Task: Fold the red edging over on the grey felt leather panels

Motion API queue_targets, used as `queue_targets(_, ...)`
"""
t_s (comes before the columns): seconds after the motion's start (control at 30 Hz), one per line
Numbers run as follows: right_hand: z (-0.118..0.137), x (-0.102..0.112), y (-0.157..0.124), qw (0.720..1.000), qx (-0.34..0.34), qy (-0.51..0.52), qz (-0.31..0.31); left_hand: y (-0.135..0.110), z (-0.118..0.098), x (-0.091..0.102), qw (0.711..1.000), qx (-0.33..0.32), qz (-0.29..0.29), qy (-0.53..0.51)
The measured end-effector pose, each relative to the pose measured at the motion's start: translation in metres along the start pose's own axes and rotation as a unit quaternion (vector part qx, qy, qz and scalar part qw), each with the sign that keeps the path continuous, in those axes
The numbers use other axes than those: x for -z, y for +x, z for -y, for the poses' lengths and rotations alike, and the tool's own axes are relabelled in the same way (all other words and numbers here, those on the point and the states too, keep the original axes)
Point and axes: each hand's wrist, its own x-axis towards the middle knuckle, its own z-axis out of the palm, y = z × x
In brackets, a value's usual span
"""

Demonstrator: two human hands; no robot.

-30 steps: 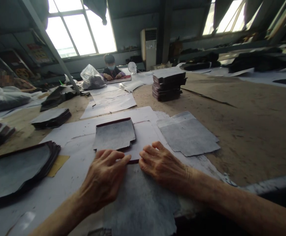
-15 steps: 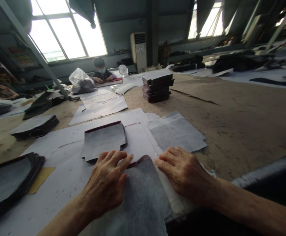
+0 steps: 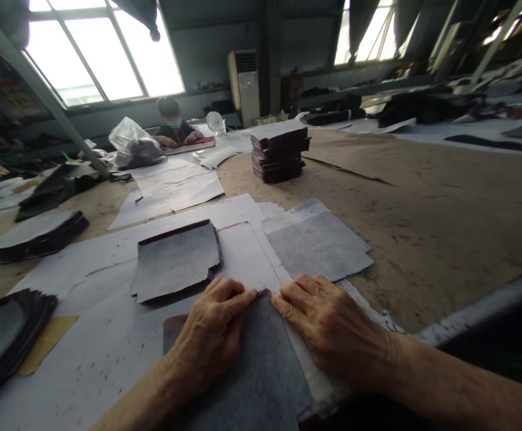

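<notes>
A grey sheet [image 3: 261, 365] with a dark red underside lies on the white paper in front of me. My left hand [image 3: 214, 335] rests on its far left part with fingers curled, fingertips at the sheet's far edge. My right hand [image 3: 328, 326] lies flat beside it, fingers stretched onto the far right edge. Their fingertips nearly meet at the top edge. Just beyond sits a small pile of similar grey pieces [image 3: 175, 260].
Loose grey sheets [image 3: 319, 245] lie to the right, dark stacks [image 3: 279, 154] further back and at the left [image 3: 0, 335]. White paper [image 3: 108, 335] covers the brown table [image 3: 445, 203]. A person [image 3: 173, 127] sits at the far end beside a plastic bag [image 3: 133, 143].
The grey sheet's curled far edge has been flattened down. Both hands have come closer together on its top edge, and the view has shifted right.
</notes>
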Motion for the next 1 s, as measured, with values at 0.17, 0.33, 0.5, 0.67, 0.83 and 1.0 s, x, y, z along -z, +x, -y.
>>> queue_targets(0.17,0.000,-0.003,0.000,1.000,-0.002,0.002,-0.019,-0.002,0.000,-0.001,0.999,-0.038,0.013,-0.005)
queue_targets(0.33,0.002,-0.004,0.000,1.000,0.005,-0.005,-0.028,0.000,0.001,-0.002,0.999,-0.031,0.032,-0.025)
queue_targets(0.5,0.000,-0.006,0.000,0.999,0.008,0.004,-0.043,0.002,-0.001,-0.003,0.997,-0.045,0.050,-0.025)
queue_targets(0.67,0.002,-0.006,0.000,0.999,0.003,0.017,-0.050,-0.001,0.000,-0.005,0.998,-0.049,0.040,-0.029)
queue_targets(0.83,-0.004,-0.007,0.001,0.991,-0.042,0.087,-0.087,-0.003,0.001,-0.008,0.997,-0.062,0.045,0.003)
queue_targets(1.0,-0.012,-0.008,0.001,0.965,-0.141,0.156,-0.155,-0.003,0.000,-0.009,0.996,-0.061,0.053,0.036)
